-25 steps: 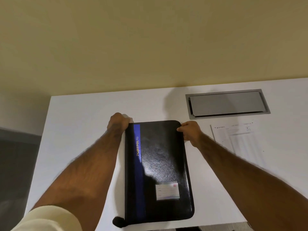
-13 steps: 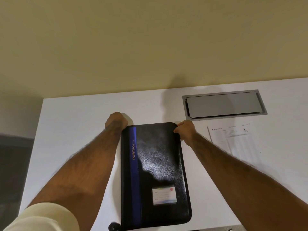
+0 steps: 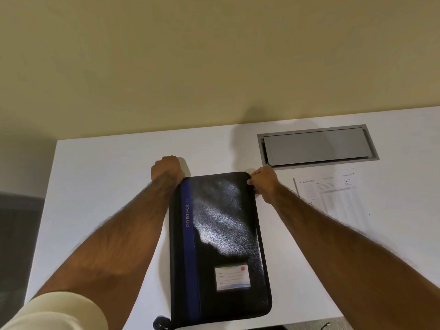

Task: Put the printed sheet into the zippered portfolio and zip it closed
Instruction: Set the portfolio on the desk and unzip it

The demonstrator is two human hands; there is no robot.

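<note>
A black zippered portfolio with a blue stripe and a small label card lies closed and lengthwise on the white table. My left hand is clenched on its far left corner. My right hand pinches its far right corner; whether the fingers hold a zipper pull is hidden. The printed sheet lies flat on the table to the right of the portfolio, partly under my right forearm.
A grey metal cable hatch is set flush in the table behind the sheet. A beige wall runs along the table's far edge. The table's left edge drops to a dark floor. A small black loop sticks out at the portfolio's near left corner.
The portfolio has slid slightly toward me and leftward with both hands still on its far corners. My right hand has shifted a little around the far right corner.
</note>
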